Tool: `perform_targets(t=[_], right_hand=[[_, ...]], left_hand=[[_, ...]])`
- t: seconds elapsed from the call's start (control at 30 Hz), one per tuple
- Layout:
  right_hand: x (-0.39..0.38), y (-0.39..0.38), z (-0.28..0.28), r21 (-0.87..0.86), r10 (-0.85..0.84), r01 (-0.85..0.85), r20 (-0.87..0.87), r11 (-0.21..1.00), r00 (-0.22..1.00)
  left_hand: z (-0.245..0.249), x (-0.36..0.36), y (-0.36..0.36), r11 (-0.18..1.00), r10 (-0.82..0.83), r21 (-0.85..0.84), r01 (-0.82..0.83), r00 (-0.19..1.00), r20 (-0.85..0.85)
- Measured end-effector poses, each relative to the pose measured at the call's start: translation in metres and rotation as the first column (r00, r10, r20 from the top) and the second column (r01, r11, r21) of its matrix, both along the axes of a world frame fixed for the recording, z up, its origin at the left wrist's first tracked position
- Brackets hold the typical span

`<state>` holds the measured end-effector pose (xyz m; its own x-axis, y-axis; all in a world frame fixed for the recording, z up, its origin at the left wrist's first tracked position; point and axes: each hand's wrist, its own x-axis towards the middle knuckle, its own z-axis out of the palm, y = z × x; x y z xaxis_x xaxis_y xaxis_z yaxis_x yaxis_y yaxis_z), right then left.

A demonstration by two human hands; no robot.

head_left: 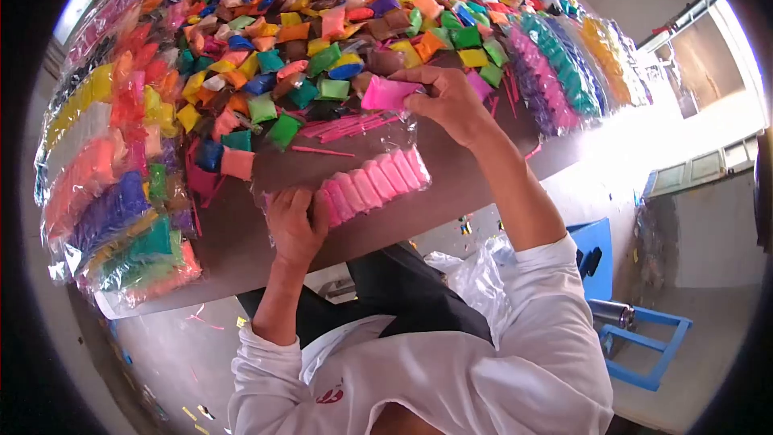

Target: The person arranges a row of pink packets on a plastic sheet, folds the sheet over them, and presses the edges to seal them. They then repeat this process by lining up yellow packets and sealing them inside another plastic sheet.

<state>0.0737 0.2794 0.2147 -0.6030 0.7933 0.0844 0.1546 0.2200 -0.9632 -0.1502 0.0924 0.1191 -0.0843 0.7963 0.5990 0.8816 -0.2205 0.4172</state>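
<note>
My right hand (452,105) pinches a bright pink packet (388,94) between thumb and fingers, above the front of a heap of small coloured packets (322,58). A clear plastic bag (398,138) lies near the table's front edge with a row of lighter pink packets (372,184) inside. At the left end of that bag, my left hand (296,224) is closed on the plastic, its fingers curled. Several thin pink sticks (348,126) lie between the heap and the bag.
Filled clear bags of coloured packets (109,209) are stacked along the table's left side. More filled bags (564,72) stand at the right. The brown table (241,254) ends close to my lap. A blue frame (656,354) stands on the floor at the right.
</note>
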Motion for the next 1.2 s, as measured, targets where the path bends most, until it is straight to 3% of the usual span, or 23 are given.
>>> perform_targets(t=[0.07, 0.27, 0.37, 0.6, 0.8, 1.0, 1.03, 1.1, 1.2], right_hand=[[0.014, -0.004, -0.008, -0.004, -0.002, 0.002, -0.048, 1.000, 0.999], [0.039, -0.014, -0.018, -0.302, -0.128, 0.057, -0.221, 0.952, 0.967], [0.054, -0.007, -0.028, -0.231, -0.154, 0.120, -0.137, 0.965, 0.978], [0.067, -0.007, -0.036, -0.198, -0.138, 0.133, -0.012, 0.971, 0.990], [0.070, -0.010, -0.050, -0.356, -0.141, 0.098, -0.098, 0.929, 0.985], [0.076, -0.011, -0.058, -0.130, -0.266, 0.266, 0.020, 0.955, 0.964], [0.078, -0.011, -0.060, 0.090, -0.371, 0.361, 0.131, 0.928, 0.919], [0.082, -0.012, -0.064, 0.528, -0.604, 0.412, 0.260, 0.742, 0.753], [0.093, -0.013, -0.077, 0.704, -0.701, 0.349, 0.294, 0.619, 0.650]], left_hand=[[0.001, 0.002, 0.000, 0.999, 0.004, 0.032, -0.004, 1.000, -0.019], [-0.002, 0.001, -0.001, 1.000, 0.016, 0.006, -0.016, 0.998, -0.067], [0.000, 0.005, 0.002, 0.996, 0.003, 0.090, 0.001, 0.999, -0.044], [-0.001, 0.004, 0.001, 0.999, 0.003, 0.054, 0.001, 0.998, -0.069], [-0.002, 0.003, 0.001, 0.999, -0.009, 0.050, 0.012, 0.999, -0.049], [-0.001, 0.003, 0.000, 0.999, -0.006, 0.035, 0.007, 0.999, -0.039], [-0.002, 0.003, 0.001, 0.999, -0.008, 0.044, 0.009, 0.999, -0.039], [-0.002, 0.002, 0.001, 0.999, -0.006, 0.045, 0.008, 0.999, -0.045], [-0.001, 0.003, 0.001, 1.000, 0.004, 0.029, -0.002, 0.999, -0.051]])
